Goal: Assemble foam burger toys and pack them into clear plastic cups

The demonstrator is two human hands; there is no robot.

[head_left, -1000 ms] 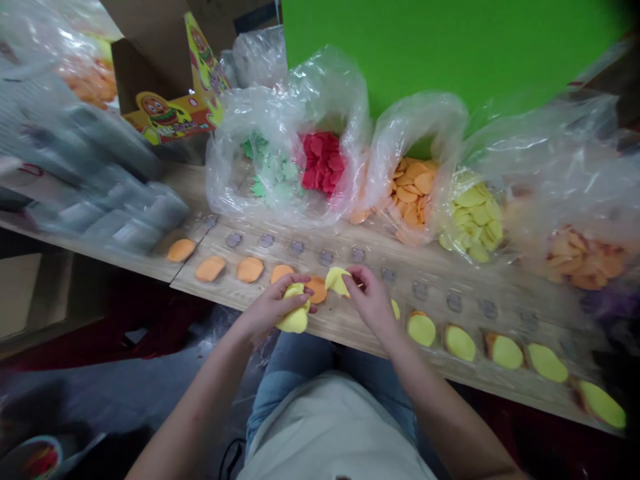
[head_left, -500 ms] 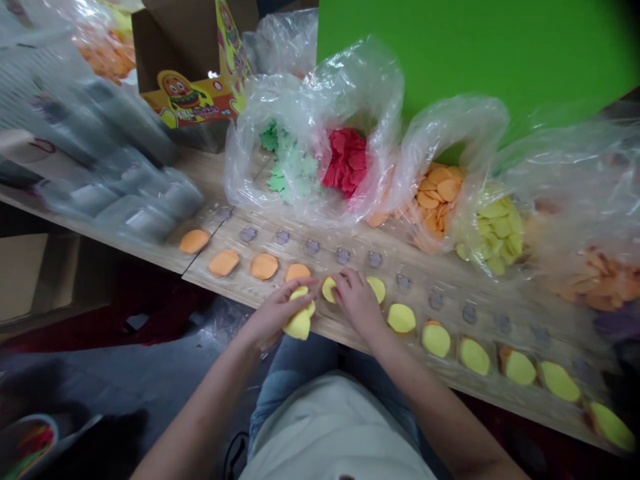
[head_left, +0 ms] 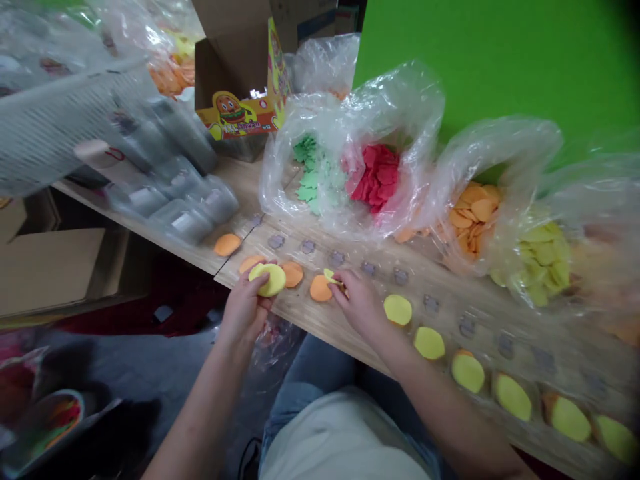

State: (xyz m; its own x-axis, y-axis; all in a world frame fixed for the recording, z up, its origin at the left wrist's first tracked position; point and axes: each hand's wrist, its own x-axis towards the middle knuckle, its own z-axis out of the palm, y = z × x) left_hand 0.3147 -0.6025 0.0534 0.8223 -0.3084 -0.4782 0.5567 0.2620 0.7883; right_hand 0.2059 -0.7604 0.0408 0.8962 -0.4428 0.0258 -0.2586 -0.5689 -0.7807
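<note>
Plastic bags [head_left: 410, 107] of green, red, orange and yellow cut-outs [head_left: 377, 177]

The yellow disc [head_left: 267, 280], the small yellow piece [head_left: 329, 274] and the orange disc [head_left: 321, 289] look like soft foam or felt: matt, with a faintly fuzzy face. The tabletop [head_left: 313, 313] is pale bare wood with its grain showing. The clear plastic bag [head_left: 405, 113] is thin and glossy, creased with bright highlights. The cardboard box [head_left: 220, 67] is plain, matt brown — its printed panel [head_left: 240, 117] has a slight sheen. The green backdrop [head_left: 500, 67] is flat and matt — the jeans [head_left: 305, 373] are faded denim.
</note>
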